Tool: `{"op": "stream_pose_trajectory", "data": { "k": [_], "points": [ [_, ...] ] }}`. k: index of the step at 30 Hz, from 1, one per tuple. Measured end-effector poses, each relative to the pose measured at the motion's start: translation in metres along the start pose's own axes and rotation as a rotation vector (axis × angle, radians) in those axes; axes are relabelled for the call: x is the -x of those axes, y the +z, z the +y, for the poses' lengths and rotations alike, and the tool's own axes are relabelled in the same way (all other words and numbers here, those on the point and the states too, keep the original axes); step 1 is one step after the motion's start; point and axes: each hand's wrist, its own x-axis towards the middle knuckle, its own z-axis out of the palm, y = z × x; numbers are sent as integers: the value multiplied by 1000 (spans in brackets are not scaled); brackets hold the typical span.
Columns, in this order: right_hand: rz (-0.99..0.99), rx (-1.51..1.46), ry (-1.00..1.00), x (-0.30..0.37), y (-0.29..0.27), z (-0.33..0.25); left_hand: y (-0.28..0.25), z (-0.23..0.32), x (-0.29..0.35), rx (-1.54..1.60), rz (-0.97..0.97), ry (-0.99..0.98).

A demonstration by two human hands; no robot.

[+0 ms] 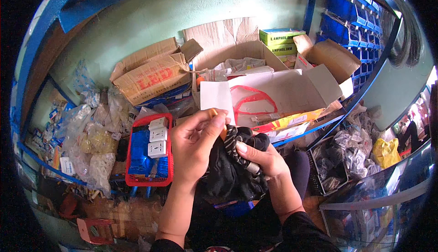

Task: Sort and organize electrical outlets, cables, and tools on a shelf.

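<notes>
In the middle of the head view, my left hand (197,138) is closed, thumb against fingers, on a slim orange piece (223,133). Its tip sticks out above the thumb; I cannot make out its kind. Right beside it my right hand (264,159) grips a black cloth (230,176), thumb pressed on a bunched black-and-white patterned band (232,148). The lower end of the orange piece meets this band; whether it goes through is hidden. The cloth hangs in loose folds between my forearms, above my lap.
At left stands a red basket (168,151) with white sockets (158,141) and blue packets. Ahead are an open white box (292,87) and a brown carton (150,79). Plastic bags (98,138) pile up at far left; blue bins (351,33) hang at right.
</notes>
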Motion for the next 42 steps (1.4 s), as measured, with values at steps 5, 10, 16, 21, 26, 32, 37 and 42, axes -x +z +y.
{"op": "stream_pose_trajectory", "data": {
  "k": [5, 10, 16, 21, 26, 32, 37, 42],
  "points": [
    [58, 57, 15, -4, -4, -2, -1, -4, -4, -3, 152, 57],
    [-5, 166, -78, -11, 5, -7, -8, -4, -11, -36, 322, 138],
    [32, 223, -84, -13, 13, -9, -20, -3, -14, -74, 485, 261],
    [59, 291, -87, -10, 6, -11, -51, 17, -13, -9, 578, 341],
    [197, 239, -246, -1, -5, -15, -111, 43, -5, -147, 630, 324],
    [353, 165, -305, 3, -18, -25, -192, 19, 29, -486, 665, 93],
    [424, 201, -409, 8, -27, -29, -223, -23, 40, -635, 590, -84],
    [507, 186, -455, 10, -34, -31, -255, -54, 24, -850, 579, -53]
  ]
}}
